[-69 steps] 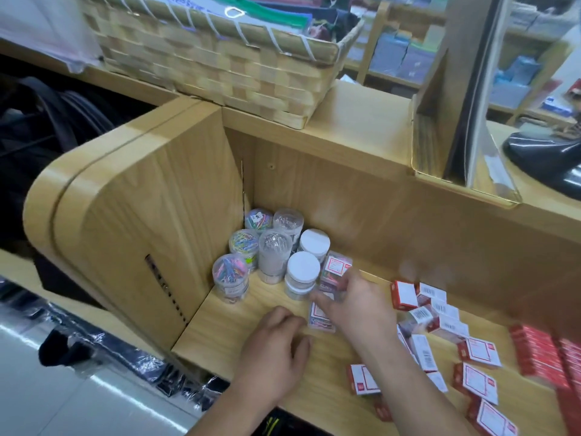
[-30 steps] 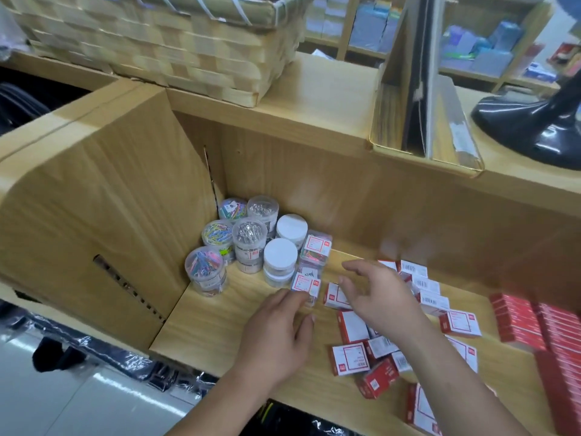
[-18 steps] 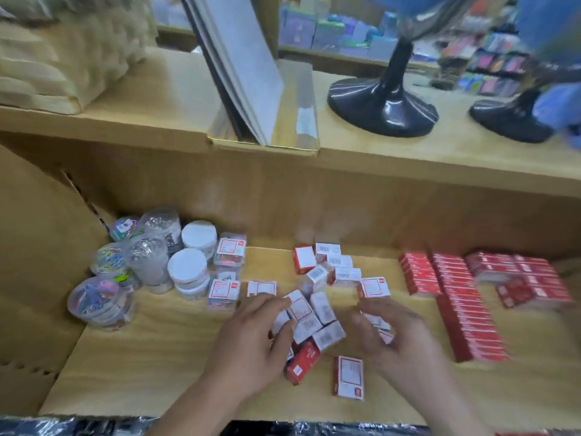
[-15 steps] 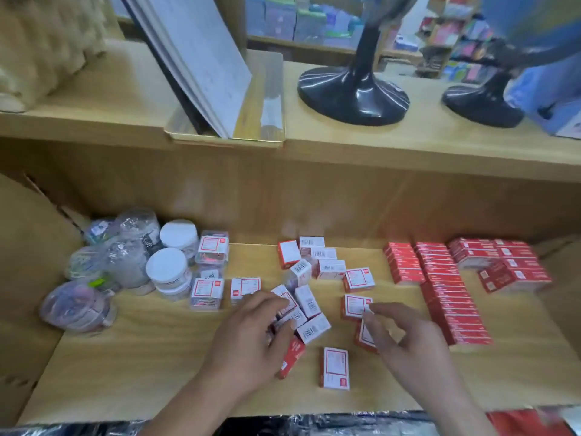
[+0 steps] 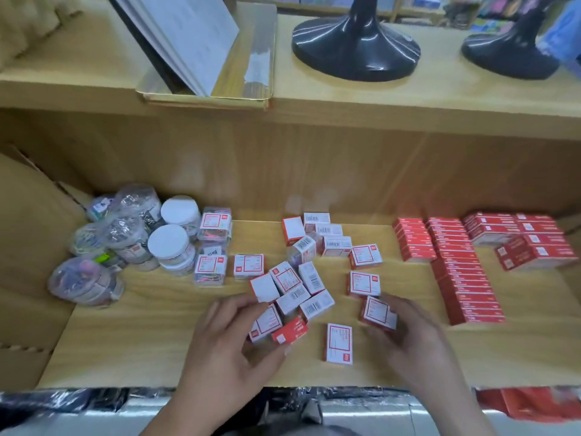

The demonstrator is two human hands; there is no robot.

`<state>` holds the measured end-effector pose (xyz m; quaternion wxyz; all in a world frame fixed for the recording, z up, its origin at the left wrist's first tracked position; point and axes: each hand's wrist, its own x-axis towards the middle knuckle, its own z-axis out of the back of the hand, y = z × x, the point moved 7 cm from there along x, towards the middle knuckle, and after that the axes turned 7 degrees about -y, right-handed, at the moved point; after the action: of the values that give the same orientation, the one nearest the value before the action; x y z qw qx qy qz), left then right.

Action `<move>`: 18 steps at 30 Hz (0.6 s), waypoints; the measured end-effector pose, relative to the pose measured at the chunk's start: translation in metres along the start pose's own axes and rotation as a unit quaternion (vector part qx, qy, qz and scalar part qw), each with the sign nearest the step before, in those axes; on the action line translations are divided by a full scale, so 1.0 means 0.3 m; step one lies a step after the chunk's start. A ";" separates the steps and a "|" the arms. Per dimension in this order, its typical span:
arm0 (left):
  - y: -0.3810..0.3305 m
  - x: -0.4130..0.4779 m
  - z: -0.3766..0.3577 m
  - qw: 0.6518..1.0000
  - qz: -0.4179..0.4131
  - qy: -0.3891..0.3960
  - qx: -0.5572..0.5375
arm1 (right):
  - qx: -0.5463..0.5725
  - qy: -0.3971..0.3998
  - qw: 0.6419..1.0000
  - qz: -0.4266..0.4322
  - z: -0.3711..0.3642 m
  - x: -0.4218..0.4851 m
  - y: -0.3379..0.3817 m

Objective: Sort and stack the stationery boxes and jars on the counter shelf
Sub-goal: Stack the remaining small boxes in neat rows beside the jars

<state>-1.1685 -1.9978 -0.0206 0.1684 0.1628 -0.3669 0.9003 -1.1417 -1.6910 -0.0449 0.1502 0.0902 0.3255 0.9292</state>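
Several small red-and-white boxes [image 5: 309, 272] lie scattered in the middle of the wooden shelf [image 5: 157, 341]. My left hand [image 5: 229, 344] rests at the near edge of the pile, its fingers and thumb curled round one box [image 5: 266, 322] beside a red box [image 5: 289, 330]. My right hand [image 5: 408, 338] pinches another red-and-white box [image 5: 377, 313] at the pile's right side. One box [image 5: 339, 343] lies alone between my hands. Clear jars of clips and white-lidded jars [image 5: 171, 243] stand grouped at the left, with clear labelled boxes [image 5: 210, 267] next to them.
Rows of flat red boxes [image 5: 462, 278] fill the right of the shelf. The counter top above holds a tray with a leaning white board [image 5: 188, 36] and two black round stands [image 5: 355, 48]. A wooden side panel [image 5: 28, 247] closes the left end.
The view swung right from the jar corner to the scattered boxes. Both hands moved from the jars to the pile; my right hand took hold of a box, my left closed on another.
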 end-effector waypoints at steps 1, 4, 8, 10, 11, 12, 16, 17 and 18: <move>0.010 -0.012 0.012 1.000 0.004 -0.002 0.002 | -0.009 -0.001 1.000 0.001 0.000 0.000 -0.001; 0.042 -0.048 0.029 1.000 0.028 0.003 -0.010 | -0.024 -0.013 1.000 0.012 0.006 0.004 0.007; 0.067 -0.091 0.038 0.998 0.051 0.002 -0.035 | -0.008 -0.027 0.999 0.025 0.022 0.001 -0.011; 0.076 -0.108 0.040 0.996 0.068 0.004 -0.049 | 0.030 -0.034 0.999 0.002 0.030 -0.011 -0.026; 0.082 -0.113 0.040 0.996 0.075 0.004 -0.055 | 0.052 -0.039 0.998 -0.012 0.036 -0.016 -0.026; 0.088 -0.118 0.039 0.995 0.080 0.006 -0.058 | 0.075 -0.039 0.996 -0.022 0.036 -0.022 -0.019; 0.122 -0.130 0.030 0.992 0.105 0.016 -0.062 | 0.116 -0.029 0.992 -0.046 0.008 -0.047 0.013; 0.128 -0.129 0.028 0.992 0.111 0.019 -0.063 | 0.111 -0.034 0.992 -0.052 0.000 -0.051 0.018; 0.133 -0.129 0.026 0.991 0.116 0.022 -0.064 | 0.099 -0.040 0.993 -0.056 -0.008 -0.052 0.023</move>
<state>-1.1496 -2.0374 -0.0556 0.0805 0.0884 -0.4362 0.8919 -1.1292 -1.7027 -0.0433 0.2047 0.1231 0.4142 0.8783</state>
